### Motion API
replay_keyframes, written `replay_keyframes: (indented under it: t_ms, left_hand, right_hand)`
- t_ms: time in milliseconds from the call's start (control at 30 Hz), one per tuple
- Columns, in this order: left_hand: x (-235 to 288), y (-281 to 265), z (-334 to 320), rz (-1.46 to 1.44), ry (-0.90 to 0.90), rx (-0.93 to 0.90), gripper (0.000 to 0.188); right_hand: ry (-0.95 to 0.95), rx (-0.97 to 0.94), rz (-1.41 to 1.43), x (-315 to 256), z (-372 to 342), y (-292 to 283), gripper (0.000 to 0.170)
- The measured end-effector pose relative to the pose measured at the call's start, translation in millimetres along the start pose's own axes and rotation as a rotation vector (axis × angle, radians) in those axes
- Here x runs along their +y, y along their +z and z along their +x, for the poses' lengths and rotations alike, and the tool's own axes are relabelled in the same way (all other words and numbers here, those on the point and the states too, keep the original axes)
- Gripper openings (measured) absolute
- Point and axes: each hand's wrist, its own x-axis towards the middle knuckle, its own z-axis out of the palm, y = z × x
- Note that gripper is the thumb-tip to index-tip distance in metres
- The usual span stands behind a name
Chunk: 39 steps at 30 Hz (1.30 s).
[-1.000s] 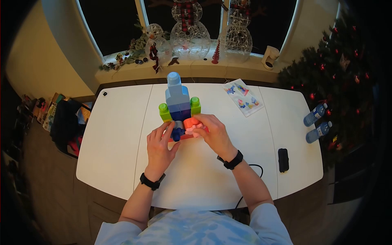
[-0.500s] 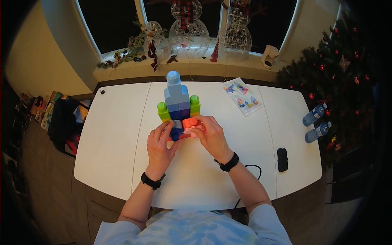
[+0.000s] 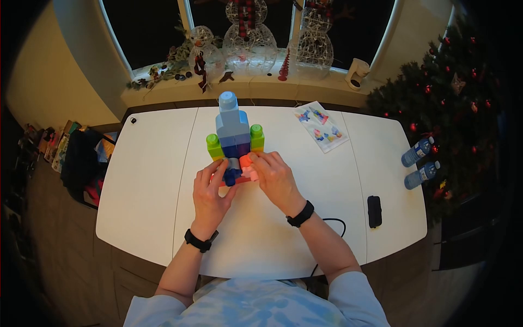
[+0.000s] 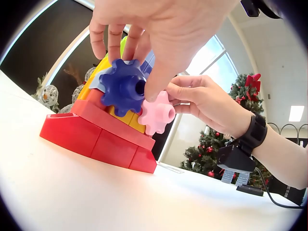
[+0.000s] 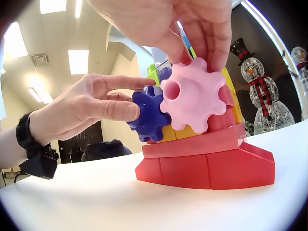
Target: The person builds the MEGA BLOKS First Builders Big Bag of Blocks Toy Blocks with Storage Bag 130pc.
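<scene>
A block build with a red base (image 4: 98,139) stands on the table, a light blue tower (image 3: 231,122) rising behind two gears. The blue gear (image 4: 122,87) is on its left front, the pink gear (image 5: 192,96) beside it on the right, their teeth close together. The left hand (image 3: 210,196) has its thumb and fingers round the blue gear. With thumb and fingertips, the right hand (image 3: 278,182) pinches the pink gear near its top. Green blocks (image 3: 256,136) flank the tower. The back of the build is hidden in the wrist views.
On the white table (image 3: 136,191) lie a picture sheet (image 3: 321,128) at the back right and a black case (image 3: 374,211) on the right. Two water bottles (image 3: 418,152) are at the right edge. A black cable (image 3: 338,220) runs by the right forearm.
The right fingers have shifted over the pink gear, covering more of its top in the head view. The left hand keeps its place at the blue gear. The whole head view has shifted slightly.
</scene>
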Motion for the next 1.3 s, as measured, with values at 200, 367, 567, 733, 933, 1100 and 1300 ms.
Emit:
replay_keyframes:
  t_ms: [200,367,567,733,933,1100,1300]
  left_hand:
    - [1,-2,0,0.036,0.032,0.000,0.073]
    - [2,-4,-2,0.062,0.036,-0.031,0.075]
    - [-12,-31,-7,-0.095,-0.029,-0.017,0.080]
    - [-48,-59,-52,-0.173,-0.374,-0.166,0.062]
    - [-56,-79,-103,-0.108,-0.533,-0.560,0.049]
    - [-67,-70,-121,-0.120,-0.319,-0.594,0.051]
    - [-67,-70,-118,-0.075,-0.330,-0.634,0.057]
  right_hand:
    - [0.038,-0.001,-0.038,-7,2,-6,0.036]
    - [0.079,-0.097,-0.063,-4,2,-10,0.041]
    - [0.338,-0.215,0.178,18,-9,-70,0.042]
    - [0.552,-0.585,-0.035,59,-71,-124,0.020]
    - [0.649,-1.093,-0.172,62,-125,-162,0.036]
    - [0.537,-1.077,-0.258,63,-155,-143,0.047]
    - [0.592,-1.095,-0.332,66,-153,-136,0.048]
